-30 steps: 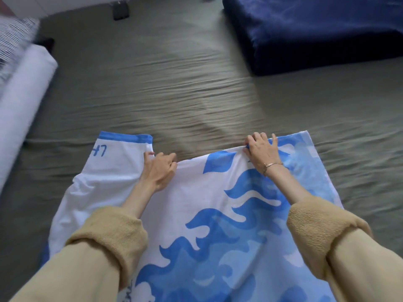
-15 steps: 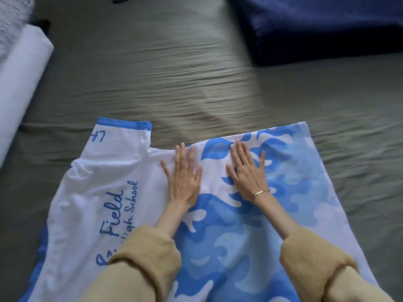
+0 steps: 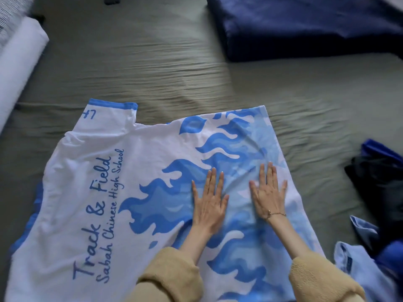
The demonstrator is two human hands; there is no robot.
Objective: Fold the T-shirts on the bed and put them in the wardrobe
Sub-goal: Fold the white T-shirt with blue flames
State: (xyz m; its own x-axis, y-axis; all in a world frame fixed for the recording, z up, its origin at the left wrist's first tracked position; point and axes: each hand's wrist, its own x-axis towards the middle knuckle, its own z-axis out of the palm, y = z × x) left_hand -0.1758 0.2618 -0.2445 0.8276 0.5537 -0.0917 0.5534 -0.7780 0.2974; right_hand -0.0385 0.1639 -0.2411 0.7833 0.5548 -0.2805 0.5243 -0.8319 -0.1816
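Head view: white T-shirt (image 3: pixel 104 192) with blue flame print and "Track & Field" lettering, spread flat on the grey-green bed (image 3: pixel 174 68). Long axis runs left to right; blue-trimmed sleeve at far left, hem toward the right. Left hand (image 3: pixel 209 205) and right hand (image 3: pixel 269 196) press flat on the flames, fingers straight, slightly spread. Other clothes (image 3: pixel 375 225) heaped at right.

I wear a tan top with thick knitted cuffs (image 3: pixel 172 277), pushed back from my wrists. My left hand (image 3: pixel 209 205) is bare of jewellery. My right hand (image 3: pixel 269 196) has a thin gold bracelet (image 3: pixel 275 214) at the wrist.
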